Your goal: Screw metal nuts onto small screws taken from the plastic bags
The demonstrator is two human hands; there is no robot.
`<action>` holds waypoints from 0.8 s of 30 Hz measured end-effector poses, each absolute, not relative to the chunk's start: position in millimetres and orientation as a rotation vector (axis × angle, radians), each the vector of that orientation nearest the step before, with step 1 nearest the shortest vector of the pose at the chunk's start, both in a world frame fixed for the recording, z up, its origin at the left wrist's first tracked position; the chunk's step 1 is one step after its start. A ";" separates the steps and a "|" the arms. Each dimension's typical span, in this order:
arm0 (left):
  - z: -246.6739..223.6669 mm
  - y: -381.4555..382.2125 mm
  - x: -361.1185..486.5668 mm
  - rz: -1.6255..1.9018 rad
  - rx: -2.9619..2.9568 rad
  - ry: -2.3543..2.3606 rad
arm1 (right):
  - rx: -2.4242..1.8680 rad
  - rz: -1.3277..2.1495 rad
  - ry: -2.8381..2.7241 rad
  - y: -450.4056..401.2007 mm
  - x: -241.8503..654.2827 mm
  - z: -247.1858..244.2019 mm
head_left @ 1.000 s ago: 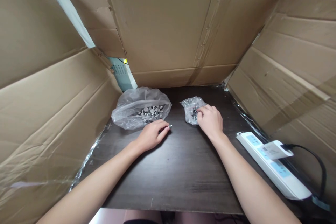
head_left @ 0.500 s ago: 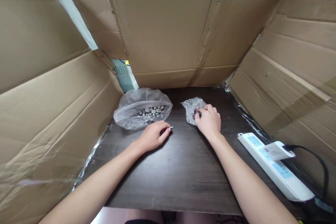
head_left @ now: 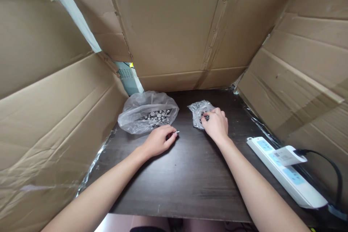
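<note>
My left hand (head_left: 161, 140) rests on the dark table, fingers closed on a small silver screw (head_left: 177, 132) whose shank pokes out past the fingertips. Just behind it lies a large clear plastic bag (head_left: 132, 120), its mouth showing a heap of round-headed metal screws (head_left: 160, 115). On the right, my right hand (head_left: 216, 125) reaches into a smaller clear plastic bag (head_left: 196, 110). Its thumb and fingers are bent together over dark, shiny small metal parts (head_left: 206, 117). What those fingertips grip, if anything, is hidden.
Cardboard walls (head_left: 174, 25) enclose the dark table (head_left: 174, 185) at the back and both sides. A white power strip (head_left: 288, 174) lies along the right edge with a white plug adapter (head_left: 289, 156) and a black cable (head_left: 333, 168).
My right fingers have shifted very slightly among the parts in the smaller bag. My left hand stays where it was, still holding the screw.
</note>
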State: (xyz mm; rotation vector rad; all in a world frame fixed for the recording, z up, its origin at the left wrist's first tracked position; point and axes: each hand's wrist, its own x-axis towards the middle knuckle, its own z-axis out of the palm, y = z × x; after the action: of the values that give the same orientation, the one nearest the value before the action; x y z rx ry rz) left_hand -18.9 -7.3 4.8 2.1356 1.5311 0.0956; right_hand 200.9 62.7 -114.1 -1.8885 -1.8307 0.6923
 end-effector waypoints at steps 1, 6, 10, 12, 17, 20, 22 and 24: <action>4.7 -7.4 -19.0 0.097 2.134 1.531 | -1.898 0.724 -1.812 63.8 201.2 -114.1; 4.6 -7.2 -18.8 0.084 2.138 1.533 | -1.933 0.830 -1.744 67.9 202.6 -112.2; 3.9 -7.0 -18.5 0.098 2.132 1.534 | -1.933 0.882 -1.728 69.4 202.9 -112.8; 3.3 -7.1 -18.7 0.102 2.129 1.535 | -1.932 0.901 -1.686 69.3 201.9 -114.6; 3.2 -7.2 -19.3 0.147 2.112 1.525 | -1.869 0.815 -1.604 64.1 195.4 -118.0; 4.8 -7.5 -18.9 0.150 2.100 1.531 | -1.846 0.737 -1.628 59.2 192.0 -115.9; 5.7 -7.7 -18.5 0.145 2.094 1.537 | -1.835 0.711 -1.659 56.8 191.4 -113.5; 5.9 -7.8 -17.9 0.143 2.088 1.540 | -1.821 0.707 -1.687 55.3 192.4 -111.4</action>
State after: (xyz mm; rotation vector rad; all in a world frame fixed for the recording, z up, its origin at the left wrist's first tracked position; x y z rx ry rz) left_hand -17.9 -7.8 5.9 2.0879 1.5396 0.1427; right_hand 192.4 55.3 -111.4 -1.8211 -1.6869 0.7068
